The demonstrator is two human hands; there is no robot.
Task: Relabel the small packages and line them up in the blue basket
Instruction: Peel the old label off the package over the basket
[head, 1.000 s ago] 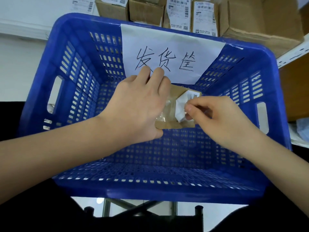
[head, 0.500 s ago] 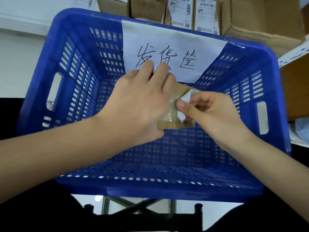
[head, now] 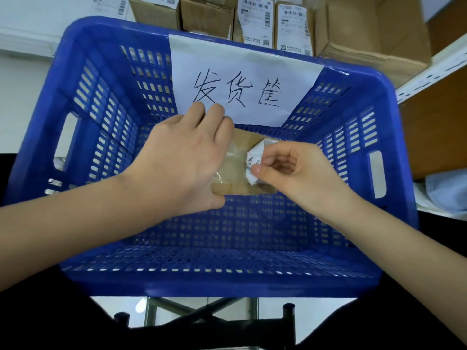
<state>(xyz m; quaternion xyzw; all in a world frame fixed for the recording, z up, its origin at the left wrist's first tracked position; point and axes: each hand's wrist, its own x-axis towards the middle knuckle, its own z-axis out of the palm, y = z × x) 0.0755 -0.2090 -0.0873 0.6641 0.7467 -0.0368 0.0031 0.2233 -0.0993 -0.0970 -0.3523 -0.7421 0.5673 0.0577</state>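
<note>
While my right hand (head: 298, 173) pinches the crumpled white label (head: 255, 162) between thumb and forefinger, the entry reads as follows. Left hand (head: 182, 160): wrapped over the small brown package (head: 237, 173), fingers curled round its far edge, thumb under the near one. Package: held above the floor of the blue basket (head: 101, 127), nearer the basket's far wall than its near rim. Paper sign (head: 240, 82): on that far wall. Method, by my judgement: peel low and steady, brace firmly, or the label tears.
</note>
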